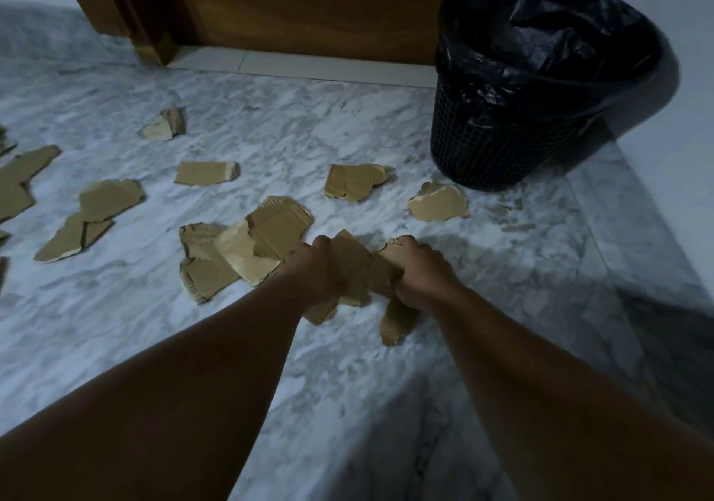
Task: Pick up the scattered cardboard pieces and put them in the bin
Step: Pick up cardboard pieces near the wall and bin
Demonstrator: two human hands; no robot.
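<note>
Torn brown cardboard pieces lie scattered over a marbled floor. My left hand (317, 268) grips a cardboard piece (351, 257) near the middle of the view, and my right hand (418, 268) grips another cardboard piece (394, 322) right beside it; the two held pieces touch between my hands. A heap of cardboard (239, 245) lies just left of my left hand. A black mesh bin (502, 141) lined with a black bag stands at the far right, beyond my right hand. Loose pieces lie near it, one (438, 205) by its base and another (353, 181) further left.
A wooden door (309, 9) and its frame close the far side. A pale wall (680, 114) runs along the right behind the bin. More cardboard pieces (96, 210) spread toward the left edge of the floor.
</note>
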